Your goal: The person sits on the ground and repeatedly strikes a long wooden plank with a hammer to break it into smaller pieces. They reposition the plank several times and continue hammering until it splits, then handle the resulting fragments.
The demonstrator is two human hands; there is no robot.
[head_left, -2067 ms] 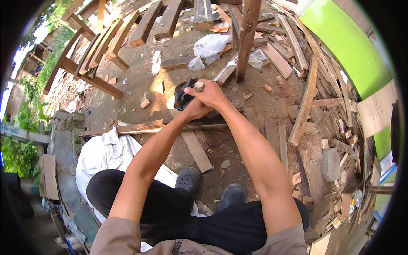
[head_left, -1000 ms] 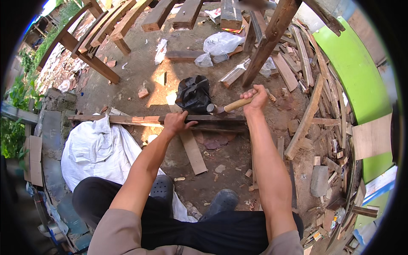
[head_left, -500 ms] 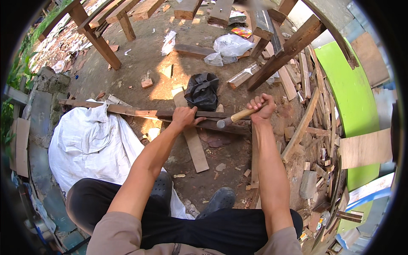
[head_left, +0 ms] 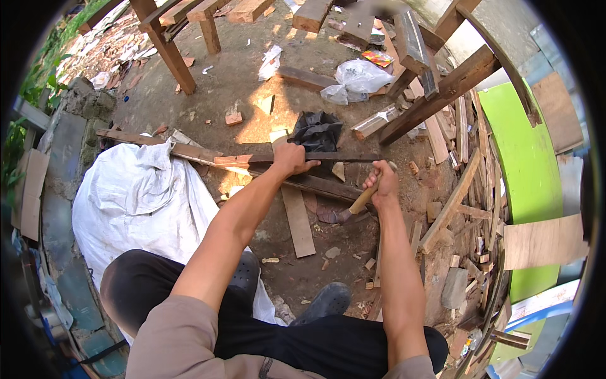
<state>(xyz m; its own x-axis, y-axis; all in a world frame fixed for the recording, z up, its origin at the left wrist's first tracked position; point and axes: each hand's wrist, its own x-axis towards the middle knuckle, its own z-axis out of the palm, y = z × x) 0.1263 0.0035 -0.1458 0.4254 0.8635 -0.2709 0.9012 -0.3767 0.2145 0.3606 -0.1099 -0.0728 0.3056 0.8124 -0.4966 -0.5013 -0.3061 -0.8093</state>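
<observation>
My left hand (head_left: 290,159) is closed around a narrow dark wooden strip (head_left: 344,157), whose paler left part lies over a longer plank. My right hand (head_left: 382,182) grips a tool with a round wooden handle (head_left: 363,199) and a grey end pointing down and left; its exact kind is unclear. The fingers of that hand are close to the strip's right end; whether they touch it I cannot tell. Below the strip lies a dark wooden beam (head_left: 325,187), crossing over a flat pale board (head_left: 298,221) on the ground.
A white sack (head_left: 142,208) lies at the left beside a low block wall (head_left: 69,183). Beyond my hands sit a black plastic bag (head_left: 315,131) and a clear plastic bag (head_left: 360,79). Wooden frames (head_left: 445,95) stand farther off. Scrap wood (head_left: 451,202) and a green panel (head_left: 527,177) are at the right.
The tool has swung from nearly level to pointing down and left, and my right hand has dropped nearer the strip's end. The strip now sits apart from the beam. The view has shifted slightly.
</observation>
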